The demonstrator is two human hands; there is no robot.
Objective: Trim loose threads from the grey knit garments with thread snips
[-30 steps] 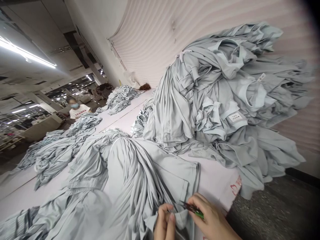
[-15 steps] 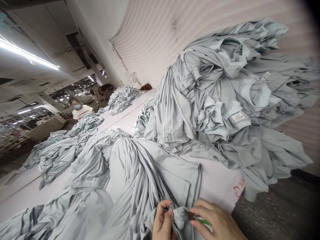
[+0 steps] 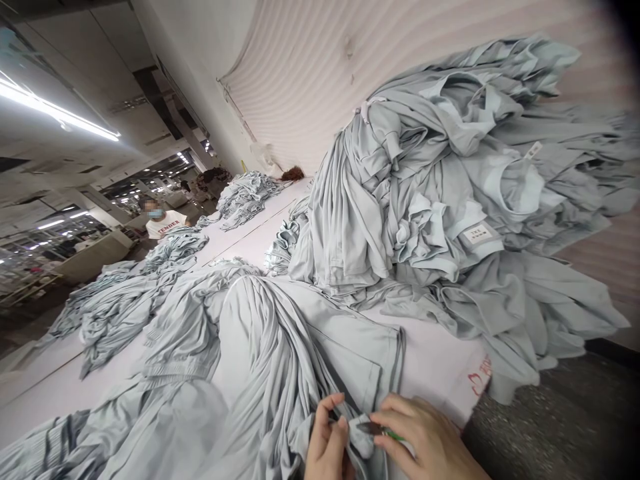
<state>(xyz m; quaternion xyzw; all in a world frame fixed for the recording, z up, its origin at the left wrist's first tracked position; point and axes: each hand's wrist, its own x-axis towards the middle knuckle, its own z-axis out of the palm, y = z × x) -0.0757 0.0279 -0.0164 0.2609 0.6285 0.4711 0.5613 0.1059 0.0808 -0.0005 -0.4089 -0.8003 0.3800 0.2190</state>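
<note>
Table (image 3: 440,360): pale pink top, red marks at its near right corner; we place all else by it.

Heap of grey garments (image 3: 345,220): largest cloth lot, along the table's wall side, spilling over its right end.

Draped grey garments (image 3: 270,333): long loose folds across the table's near middle.

Right hand (image 3: 417,430): at the table's near edge, fingers and thumb closed around a small tool.

Left hand (image 3: 327,437): at the same edge, thumb and curled fingers gathered on cloth; we cannot see the whole grip.

Cloth fold (image 3: 361,445): between the two hands, at the table's near edge. We judge it light, soft and limp, not very slippery, sturdy when pulled but easily nicked by a point. We would pinch it near its edge, drawn taut, fingertips clear of the metal.

Small tool (image 3: 393,434): green handle, dark metal tip, at the table's near edge; tip at the cloth fold, whether touching we cannot tell.
</note>
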